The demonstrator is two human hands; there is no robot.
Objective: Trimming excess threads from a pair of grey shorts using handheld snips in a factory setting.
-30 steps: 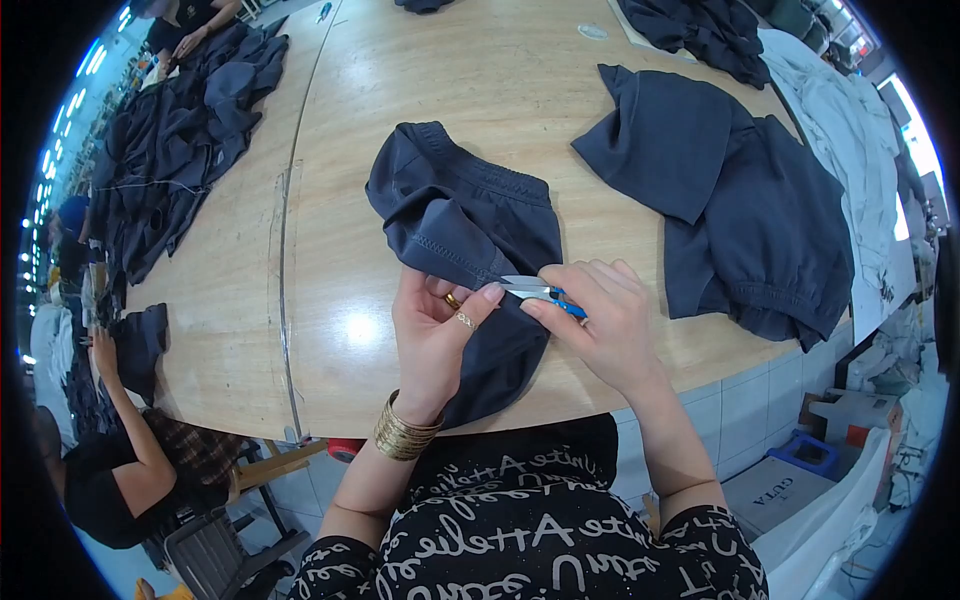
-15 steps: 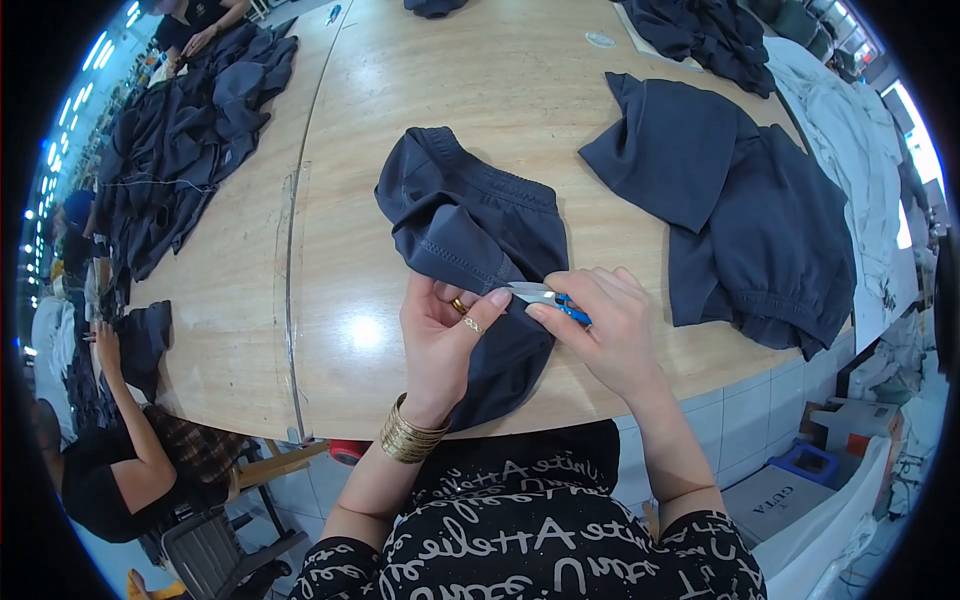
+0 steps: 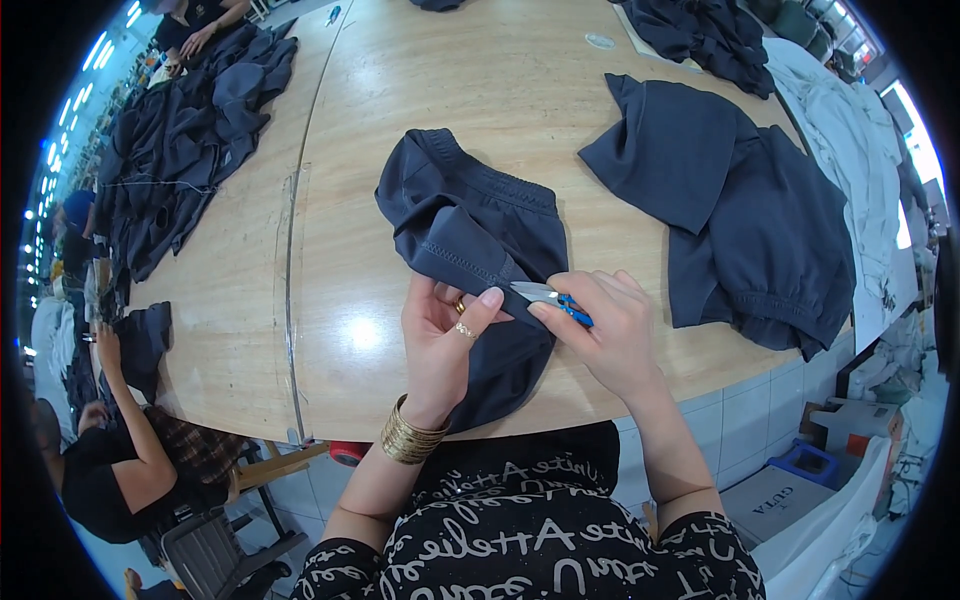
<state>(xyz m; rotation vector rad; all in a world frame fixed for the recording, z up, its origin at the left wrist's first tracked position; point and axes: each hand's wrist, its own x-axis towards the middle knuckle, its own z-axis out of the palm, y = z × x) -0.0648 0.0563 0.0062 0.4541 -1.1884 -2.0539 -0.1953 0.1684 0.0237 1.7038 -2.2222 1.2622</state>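
Head view, one pair of hands at work, entered as seen.

Item: left hand (image 3: 440, 325), mine. Thumb and fingers narrowed to a pinch, holding a fold of the dark garment (image 3: 505, 240). Gold rings (image 3: 463, 329) on the fingers, stacked gold bracelets (image 3: 412, 440) below the wrist.

Item: right hand (image 3: 605, 320), mine. Fingers curled round the blue handle of small snips (image 3: 537, 291).

Item: dark garment. Most of it beyond my left hand, the elastic waistband (image 3: 510, 188) farthest off, the rest running down between my wrists. Long axis roughly away from me.

Item: zigzag seam (image 3: 455, 260). Slants from beyond my left hand, rightward and toward me, to the pinch.

Relation of note: snips point from my right hand leftward and slightly away, nearly in line with the seam; tips just beside my left thumb. Left hand is nearer the seam. Whether the blades touch cloth, I cannot tell.

Item: second dark garment (image 3: 720, 210). On the surface (image 3: 350, 250), beyond and right of my right hand, well apart.

Item: heap of dark cloth (image 3: 190, 150). Far beyond and left of my left hand.
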